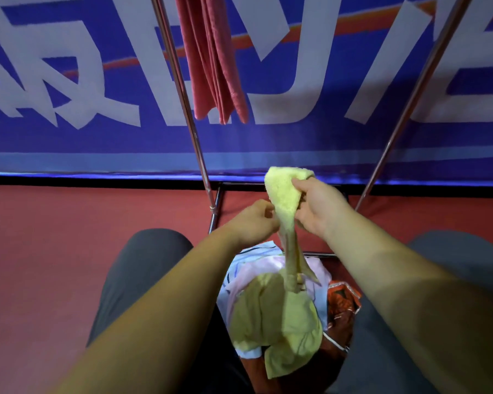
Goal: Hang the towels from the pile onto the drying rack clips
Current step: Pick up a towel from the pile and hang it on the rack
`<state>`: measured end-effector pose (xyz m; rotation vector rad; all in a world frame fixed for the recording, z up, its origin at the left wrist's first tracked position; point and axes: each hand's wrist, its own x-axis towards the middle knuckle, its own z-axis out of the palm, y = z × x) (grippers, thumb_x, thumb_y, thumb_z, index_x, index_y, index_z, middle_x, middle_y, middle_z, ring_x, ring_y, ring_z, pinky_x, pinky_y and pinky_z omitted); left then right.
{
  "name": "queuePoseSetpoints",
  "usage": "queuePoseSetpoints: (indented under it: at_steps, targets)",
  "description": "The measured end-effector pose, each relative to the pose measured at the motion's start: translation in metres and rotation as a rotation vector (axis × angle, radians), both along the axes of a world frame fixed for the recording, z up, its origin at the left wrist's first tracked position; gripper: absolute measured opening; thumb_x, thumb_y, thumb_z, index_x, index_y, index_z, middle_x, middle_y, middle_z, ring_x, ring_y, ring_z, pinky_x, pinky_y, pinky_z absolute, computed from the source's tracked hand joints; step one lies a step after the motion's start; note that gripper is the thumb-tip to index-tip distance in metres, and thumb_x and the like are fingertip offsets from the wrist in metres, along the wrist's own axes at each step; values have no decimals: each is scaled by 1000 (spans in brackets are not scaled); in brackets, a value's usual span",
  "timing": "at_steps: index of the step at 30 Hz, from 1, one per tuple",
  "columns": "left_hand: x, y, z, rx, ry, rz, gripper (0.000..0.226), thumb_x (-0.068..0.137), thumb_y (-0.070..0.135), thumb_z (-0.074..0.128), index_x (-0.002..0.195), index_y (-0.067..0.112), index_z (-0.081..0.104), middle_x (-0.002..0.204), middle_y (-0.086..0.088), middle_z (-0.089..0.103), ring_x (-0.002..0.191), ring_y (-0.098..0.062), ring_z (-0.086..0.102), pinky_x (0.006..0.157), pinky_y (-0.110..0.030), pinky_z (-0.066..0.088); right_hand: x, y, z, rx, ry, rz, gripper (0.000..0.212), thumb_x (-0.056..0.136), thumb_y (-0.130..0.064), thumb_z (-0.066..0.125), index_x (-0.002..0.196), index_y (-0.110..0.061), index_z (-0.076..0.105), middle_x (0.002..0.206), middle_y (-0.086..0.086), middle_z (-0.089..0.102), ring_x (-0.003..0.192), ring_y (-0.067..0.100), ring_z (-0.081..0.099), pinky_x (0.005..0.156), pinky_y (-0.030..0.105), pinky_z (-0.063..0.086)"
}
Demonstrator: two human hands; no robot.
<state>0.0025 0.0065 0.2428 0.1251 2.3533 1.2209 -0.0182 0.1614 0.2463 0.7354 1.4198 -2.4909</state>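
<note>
Both hands are raised over the pile (273,282), which sits low between the person's knees (143,268). The right hand (318,207) is closed on the top corner of a yellow towel (282,191), thumb over the front of the cloth and fingers (303,218) wrapped behind it; a fold of the towel stands up above the thumb. The left hand (254,220) sits just beside it, lower and to the left, its fingertips pinched narrow at the towel's edge, touching or nearly touching the cloth; which one cannot be told.

From the 2 hands the towel hangs straight down in a tight, twisted strand, then spreads out into a loose bunch whose lower end lies over the pile. Under it show pale pink, white-and-blue striped and red-orange cloths.

The rack (182,89) rises ahead as 2 slanted metal poles, 1 on each side of the hands, joined by a low bar near the red floor (40,237). A pink towel (214,61) hangs from above beside the left pole, well apart from the hands. A blue banner (69,81) with white lettering is behind.
</note>
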Motion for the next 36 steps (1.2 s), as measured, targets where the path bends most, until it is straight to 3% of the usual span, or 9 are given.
queuePoseSetpoints:
  at_steps: [5,7,11,18,23,26,29,31,36]
  targets:
    - [-8,14,-24,-5,141,-56,38,98,22,71,134,16,60,127,1,69,118,-14,63,102,-28,50,-4,-1,-5,176,89,63,30,105,-10,63,134,-17,69,122,14,77,112,29,75,98,48,61]
    - [-12,17,-29,10,196,-41,41,97,21,74,134,14,58,123,-2,71,109,-15,64,88,-15,50,-6,-4,-8,155,105,56,29,104,-8,65,131,-15,70,117,15,79,108,30,77,90,44,65]
    - [-25,19,-39,-91,262,98,46,94,37,73,133,19,58,118,-6,75,109,-26,69,86,-33,53,-11,-10,-12,2,125,38,28,104,-5,63,129,-16,68,116,11,79,105,29,78,97,46,61]
    - [-38,13,-42,-288,336,280,25,103,35,53,105,11,60,99,-11,70,88,-38,65,74,-40,51,-15,-7,-5,-282,56,-120,31,101,14,34,108,2,62,116,23,69,98,36,73,107,52,54]
    - [-43,7,-29,-339,330,381,16,101,21,51,109,12,61,101,-12,69,93,-39,67,76,-44,56,-16,-8,-13,-225,62,-155,51,104,17,37,148,-5,52,117,15,69,97,31,75,90,45,65]
    - [-41,6,-19,-288,415,407,16,97,18,49,108,15,60,96,-8,69,90,-37,66,77,-48,58,-17,-5,-20,-155,-12,-201,37,106,10,46,134,-10,57,93,11,80,76,21,80,106,44,56]
    - [-35,10,-9,-242,525,370,10,97,18,49,105,13,55,90,-8,67,84,-36,64,72,-49,56,-15,-4,-26,-132,-71,-228,21,105,10,51,109,-9,58,99,17,75,74,19,78,79,37,67]
    - [-31,15,-6,-224,579,328,13,97,18,50,108,14,56,93,-6,69,87,-35,64,72,-48,55,-13,-7,-31,-69,-124,-180,21,105,9,50,105,-8,61,82,13,75,66,21,76,60,35,67]
    - [-23,23,-1,-232,643,192,38,91,16,58,128,19,60,119,-5,70,109,-32,63,84,-46,54,-3,-18,-35,368,-366,190,12,99,-20,65,109,-15,70,70,7,72,62,27,71,61,47,65]
